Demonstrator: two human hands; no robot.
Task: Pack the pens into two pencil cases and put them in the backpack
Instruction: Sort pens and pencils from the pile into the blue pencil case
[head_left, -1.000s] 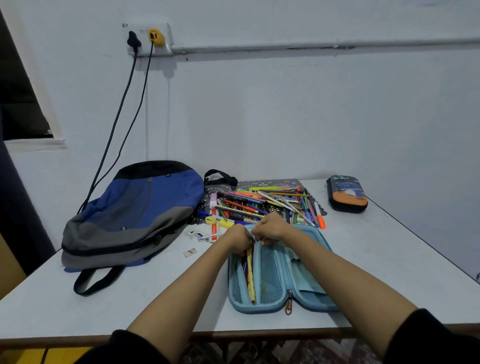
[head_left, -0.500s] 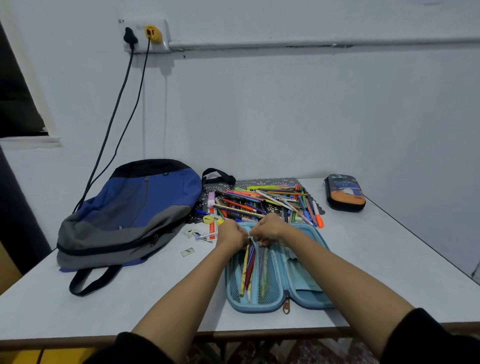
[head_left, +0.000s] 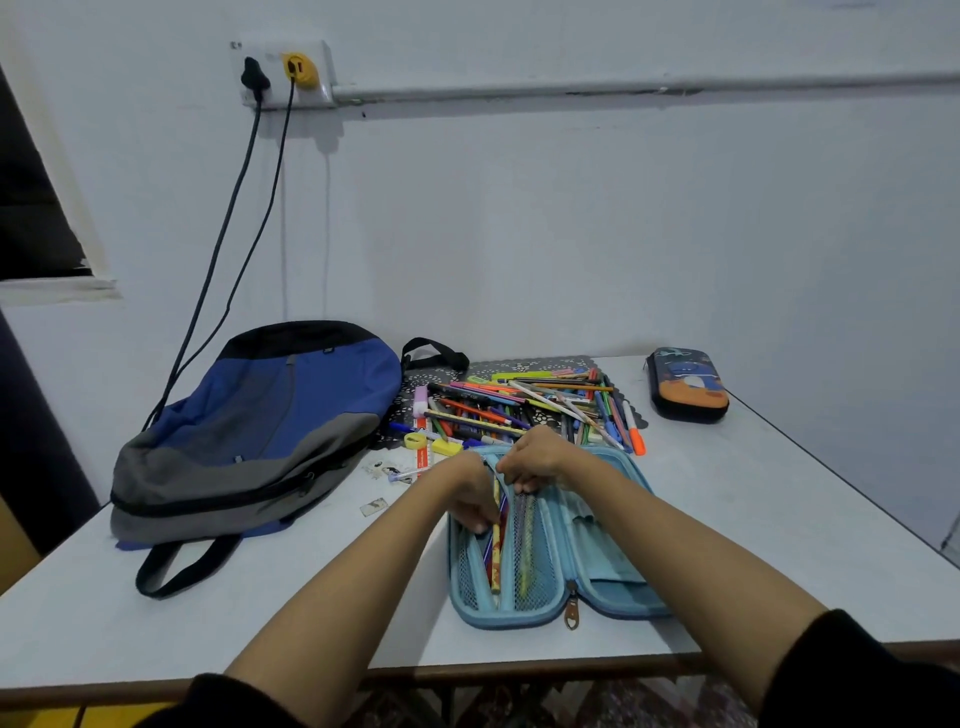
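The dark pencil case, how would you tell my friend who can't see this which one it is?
Find the white table by the wall and look to its far right corner, past the pile of pens. The dark pencil case lies there alone and closed, with an orange and blue picture on top; the other case is light blue and lies open.

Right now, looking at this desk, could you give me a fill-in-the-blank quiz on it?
1. The backpack lies ____ of the pens.
2. The left hand and right hand work at the open light-____ case.
3. Beside the black plug sits a ____ one.
Missing: left; blue; yellow.
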